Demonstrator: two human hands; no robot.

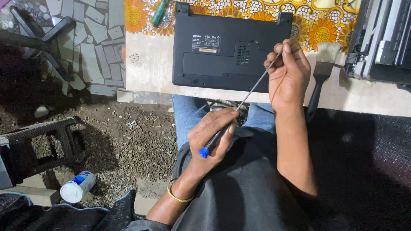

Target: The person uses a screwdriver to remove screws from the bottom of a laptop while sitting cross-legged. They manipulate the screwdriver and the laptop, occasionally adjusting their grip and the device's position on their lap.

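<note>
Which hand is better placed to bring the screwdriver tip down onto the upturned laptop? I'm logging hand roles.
The right hand: it pinches the screwdriver shaft near the tip, over the laptop. The left hand grips the handle over the lap.

- The long thin metal screwdriver with black and blue handle (239, 102) has its tip hidden behind the right hand (287, 72).
- The grey machine with open casing (381, 38) is cut off by the right edge.
- The green-handled tool (159, 13) runs past the top edge.

outdoor repair bench: upturned laptop (227, 49), brush (321, 75).
</note>
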